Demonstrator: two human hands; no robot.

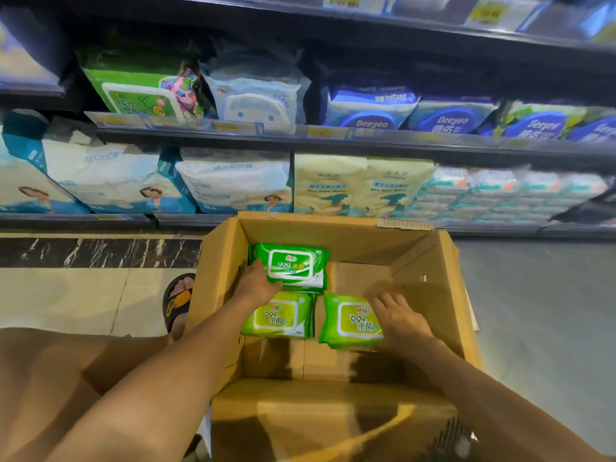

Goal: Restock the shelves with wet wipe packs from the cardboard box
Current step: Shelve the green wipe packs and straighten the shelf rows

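Note:
An open cardboard box (pixel 430 288) stands on the floor in front of the shelves. Three green wet wipe packs lie inside. My left hand (pixel 255 285) grips the left edge of the far pack (pixel 295 266), which sits slightly raised over the near left pack (pixel 278 316). My right hand (pixel 398 315) rests on the right edge of the near right pack (pixel 350 323), fingers bent over it; the grip itself is hidden.
Shelves (pixel 333 141) behind the box hold wipe and diaper packs, with price strips along the edges. A sandalled foot (pixel 178 300) stands left of the box. Grey floor (pixel 540 311) lies to the right. A box flap (pixel 316 415) folds toward me.

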